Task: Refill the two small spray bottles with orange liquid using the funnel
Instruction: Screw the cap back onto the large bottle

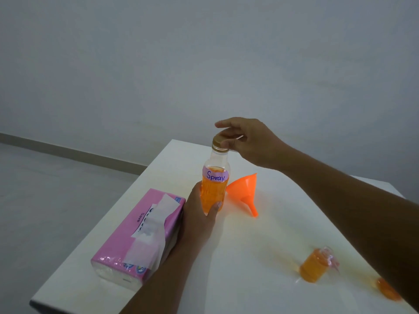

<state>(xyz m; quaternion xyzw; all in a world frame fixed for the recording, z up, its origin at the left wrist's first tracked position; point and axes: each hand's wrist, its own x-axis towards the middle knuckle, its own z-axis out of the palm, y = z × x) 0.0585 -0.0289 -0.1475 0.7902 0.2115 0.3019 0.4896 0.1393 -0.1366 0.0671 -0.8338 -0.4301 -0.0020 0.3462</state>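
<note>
A clear bottle [215,189] labelled "Spray", partly filled with orange liquid, stands upright on the white table [238,257]. My left hand [199,214] grips its lower body. My right hand [249,141] pinches its gold cap [219,142] from above. An orange funnel [244,191] lies on its side just right of the bottle. A small spray bottle [315,267] holding orange liquid stands at the front right. A second small bottle [386,291] shows only partly beneath my right forearm.
A pink tissue pack [138,239] lies left of the big bottle, beside my left wrist, with a tissue sticking out. The table's left edge runs diagonally; grey floor lies beyond it.
</note>
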